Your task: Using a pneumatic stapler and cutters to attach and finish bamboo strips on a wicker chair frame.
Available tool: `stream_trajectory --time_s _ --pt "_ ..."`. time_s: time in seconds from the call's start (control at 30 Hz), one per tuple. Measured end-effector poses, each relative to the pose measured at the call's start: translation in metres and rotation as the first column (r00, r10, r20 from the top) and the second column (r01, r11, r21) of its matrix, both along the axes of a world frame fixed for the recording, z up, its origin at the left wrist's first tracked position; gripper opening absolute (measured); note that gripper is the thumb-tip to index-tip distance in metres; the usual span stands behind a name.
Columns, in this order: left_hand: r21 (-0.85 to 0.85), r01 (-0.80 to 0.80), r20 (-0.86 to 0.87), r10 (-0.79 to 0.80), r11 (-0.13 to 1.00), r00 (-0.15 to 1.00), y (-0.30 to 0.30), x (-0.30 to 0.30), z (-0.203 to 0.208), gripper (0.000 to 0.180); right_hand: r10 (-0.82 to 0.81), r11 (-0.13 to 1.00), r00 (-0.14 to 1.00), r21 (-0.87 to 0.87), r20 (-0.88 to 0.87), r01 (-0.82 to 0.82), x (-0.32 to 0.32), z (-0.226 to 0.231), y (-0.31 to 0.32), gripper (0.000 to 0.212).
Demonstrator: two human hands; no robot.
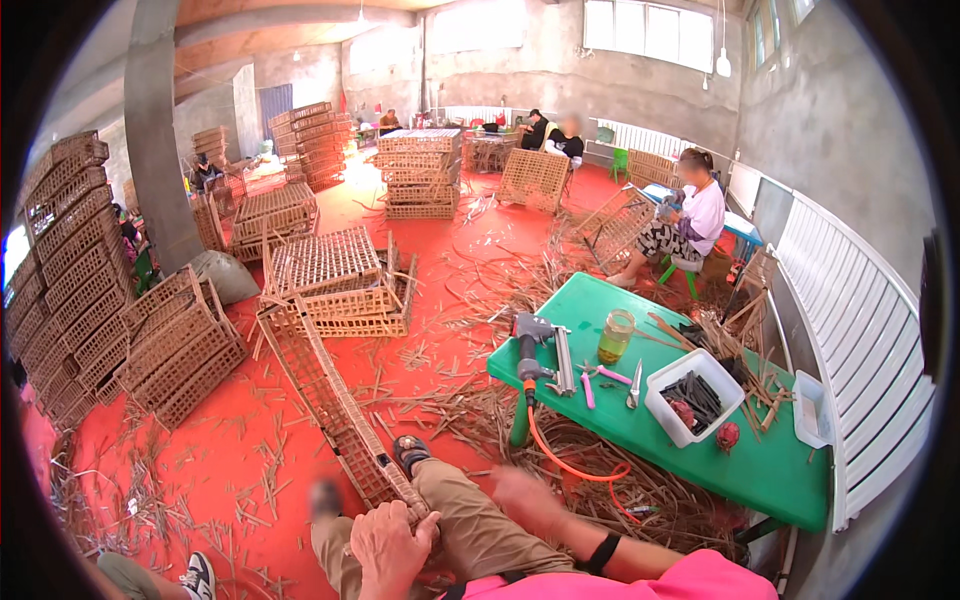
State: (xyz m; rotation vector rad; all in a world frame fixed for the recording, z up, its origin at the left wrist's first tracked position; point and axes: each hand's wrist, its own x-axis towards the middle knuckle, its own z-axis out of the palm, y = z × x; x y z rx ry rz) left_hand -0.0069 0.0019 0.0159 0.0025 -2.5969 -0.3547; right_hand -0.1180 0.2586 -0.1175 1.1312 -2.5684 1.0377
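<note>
Left hand (388,540) grip pinches long woven bamboo lattice panel (330,400) on my knee; right hand (525,495) blurred, grip unclear.
Mid-assembly, I judge; next calls for the grey nail gun (535,350) on the green counter (760,460), far right.

The left hand (388,545) is shown curled, knuckles uppermost, fingers closed in a grip; the right hand (525,492) is blurred, its wrist banded in black.

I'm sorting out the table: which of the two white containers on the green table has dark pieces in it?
The larger white tub near the table's middle holds the dark pieces. The smaller white tray at the far right edge, beside the white railing, shows none.
</note>
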Motion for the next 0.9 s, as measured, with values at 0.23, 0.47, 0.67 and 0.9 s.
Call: stream_trajectory --time_s 0.23,0.47,0.67,0.9 --pt "0.001 -0.048 0.03 0.048 0.999 0.998 -0.009 0.003 -0.01 0.044 0.53 0.168 0.844 -0.966 -0.08 -0.197 -0.055 0.326 0.026 0.081" --pt "0.005 -0.008 0.027 0.008 1.0 1.0 -0.003 0.0 -0.006 0.045 0.51 0.072 0.818 -0.934 -0.266 -0.349 -0.059 0.387 0.05 0.037" --pt "-0.004 -0.028 0.019 0.028 1.0 0.999 -0.003 0.001 -0.001 0.045 0.425 0.061 0.881 -0.965 -0.207 -0.256 -0.068 0.387 0.062 0.023" --pt "0.053 -0.024 0.053 0.021 0.998 0.998 -0.002 0.002 -0.004 0.048 0.368 0.061 0.909 -0.971 -0.195 -0.233 -0.082 0.386 0.082 0.017"
